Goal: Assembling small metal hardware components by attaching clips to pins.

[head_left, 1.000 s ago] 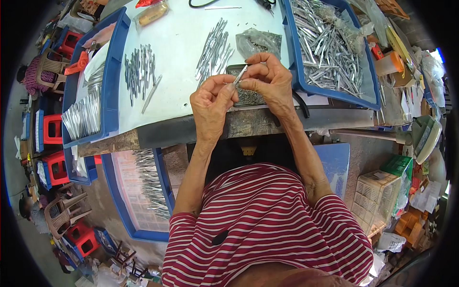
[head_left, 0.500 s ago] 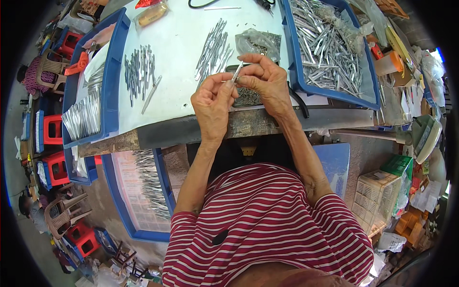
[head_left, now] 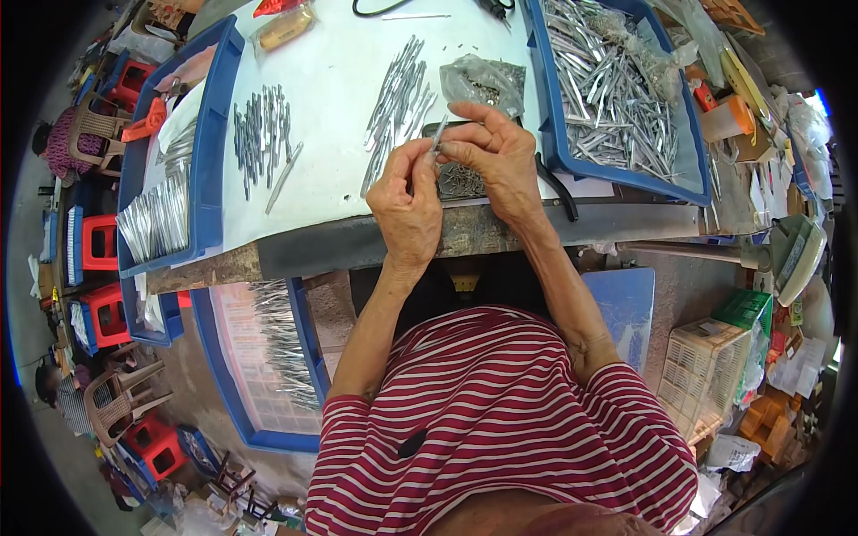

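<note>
My left hand (head_left: 407, 210) and my right hand (head_left: 505, 170) meet over the table's near edge. Both pinch one slim, silvery metal piece (head_left: 440, 134), its upper end slanting up between the fingers; its lower end is hidden. Under my right hand lies a heap of tiny metal parts (head_left: 460, 183), partly covered by the fingers. Just beyond is a clear plastic bag (head_left: 469, 79) with small parts in it. A loose bunch of slim metal pieces (head_left: 398, 94) lies beyond my left hand. Farther left is another group (head_left: 259, 134), with a single piece (head_left: 284, 179) beside it.
A blue tray (head_left: 556, 134) heaped with metal pieces stands at the right. Another blue tray (head_left: 207, 161) holds bundled pieces at the left. Below the table is a third blue tray (head_left: 214, 357). A lamp head (head_left: 798, 259) juts out at the right. Red stools (head_left: 103, 241) stand far left.
My left hand has shifted slightly right and toward me, its fingers curled tighter. The slim metal piece now stands more upright between the hands. My right hand has hardly moved.
</note>
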Available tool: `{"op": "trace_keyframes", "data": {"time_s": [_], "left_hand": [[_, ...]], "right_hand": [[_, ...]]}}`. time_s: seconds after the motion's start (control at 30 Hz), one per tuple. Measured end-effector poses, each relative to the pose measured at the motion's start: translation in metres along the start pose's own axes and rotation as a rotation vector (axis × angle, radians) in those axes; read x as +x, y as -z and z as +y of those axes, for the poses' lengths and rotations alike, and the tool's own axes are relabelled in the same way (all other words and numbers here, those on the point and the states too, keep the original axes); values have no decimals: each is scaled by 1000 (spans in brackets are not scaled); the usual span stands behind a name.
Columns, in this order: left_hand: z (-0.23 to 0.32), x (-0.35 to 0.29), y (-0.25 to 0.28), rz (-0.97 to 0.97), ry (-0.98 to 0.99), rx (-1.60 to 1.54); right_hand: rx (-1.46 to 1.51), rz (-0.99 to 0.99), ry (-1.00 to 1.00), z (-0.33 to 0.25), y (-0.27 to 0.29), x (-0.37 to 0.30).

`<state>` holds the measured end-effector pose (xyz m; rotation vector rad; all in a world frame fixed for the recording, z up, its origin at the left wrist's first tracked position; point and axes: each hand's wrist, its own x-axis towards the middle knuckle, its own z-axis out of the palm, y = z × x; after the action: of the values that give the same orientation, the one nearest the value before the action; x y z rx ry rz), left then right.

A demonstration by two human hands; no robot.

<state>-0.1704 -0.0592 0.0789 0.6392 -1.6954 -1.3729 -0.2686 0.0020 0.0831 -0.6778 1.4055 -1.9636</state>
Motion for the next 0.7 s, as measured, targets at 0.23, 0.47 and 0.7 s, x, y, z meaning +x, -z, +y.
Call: {"op": "trace_keyframes", "data": {"time_s": [0.23,0.47,0.7], "left_hand": [[-1,1,-2,25,8,-3],[-1,3,-7,55,36,-96],[4,4,-10,59,53,-154]], "right_hand": [[-11,60,0,2,-7,-5],[-71,81,57,8,-13,-7],[-270,171,179,11,-20,-11]]}}
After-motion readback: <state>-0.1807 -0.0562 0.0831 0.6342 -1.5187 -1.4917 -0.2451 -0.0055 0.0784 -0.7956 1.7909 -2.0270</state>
